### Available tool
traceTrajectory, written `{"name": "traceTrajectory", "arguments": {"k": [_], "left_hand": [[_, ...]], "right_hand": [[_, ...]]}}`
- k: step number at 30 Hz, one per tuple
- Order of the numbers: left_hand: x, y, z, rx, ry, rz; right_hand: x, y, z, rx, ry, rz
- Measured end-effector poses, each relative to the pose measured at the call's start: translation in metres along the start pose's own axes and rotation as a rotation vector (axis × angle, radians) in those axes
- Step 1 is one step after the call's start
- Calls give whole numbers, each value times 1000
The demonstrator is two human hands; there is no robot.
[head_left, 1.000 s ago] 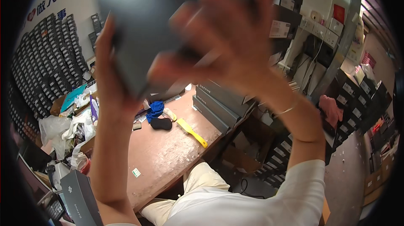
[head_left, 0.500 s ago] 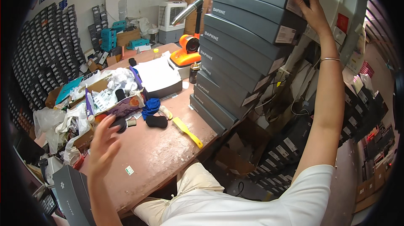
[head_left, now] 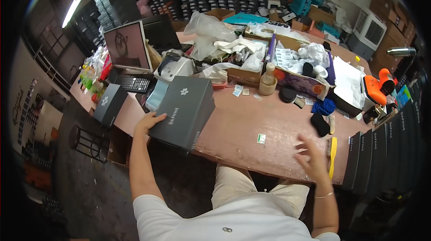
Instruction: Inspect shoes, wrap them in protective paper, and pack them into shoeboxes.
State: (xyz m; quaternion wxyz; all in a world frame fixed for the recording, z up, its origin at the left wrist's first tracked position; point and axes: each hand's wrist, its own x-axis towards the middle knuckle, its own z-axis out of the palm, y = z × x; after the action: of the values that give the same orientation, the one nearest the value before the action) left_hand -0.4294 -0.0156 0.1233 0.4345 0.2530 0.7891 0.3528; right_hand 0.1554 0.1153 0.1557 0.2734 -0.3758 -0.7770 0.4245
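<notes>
At the table's front edge on the left lies a dark grey lidded shoe box. My left hand grips its near left side, with a finger or thumb over the top; the rest of that grip is partly hidden. My right hand hovers over the right front of the table, fingers apart and slightly bent, holding nothing. Close beside it is a yellow brush. To the right of the brush rises a tall stack of dark grey shoe boxes.
Behind the box are a white label printer, a keyboard and a monitor. Another grey box sits farther left. A purple carton of crumpled paper, a black pad and a blue cloth lie across the table.
The view has swung left. My right hand has left the top of the box stack and come down over the table; my left hand has moved onto the shoe box at the left.
</notes>
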Motion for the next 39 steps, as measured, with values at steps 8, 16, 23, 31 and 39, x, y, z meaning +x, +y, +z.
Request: {"name": "traceTrajectory", "arguments": {"k": [8,16,23,31,39], "left_hand": [[-68,-52,250,-485,-320,268],[-82,-6,380,-848,-567,-237],[-77,19,343,-573,-221,390],[-39,16,253,234,-11,596],[-75,75,409,733,-258,1120]], "right_hand": [[-10,81,113,158,-174,279],[-59,136,-8,737,8,904],[-39,67,6,1243,342,533],[-10,36,59,11,9,-71],[30,148,34,-623,75,-26]]}}
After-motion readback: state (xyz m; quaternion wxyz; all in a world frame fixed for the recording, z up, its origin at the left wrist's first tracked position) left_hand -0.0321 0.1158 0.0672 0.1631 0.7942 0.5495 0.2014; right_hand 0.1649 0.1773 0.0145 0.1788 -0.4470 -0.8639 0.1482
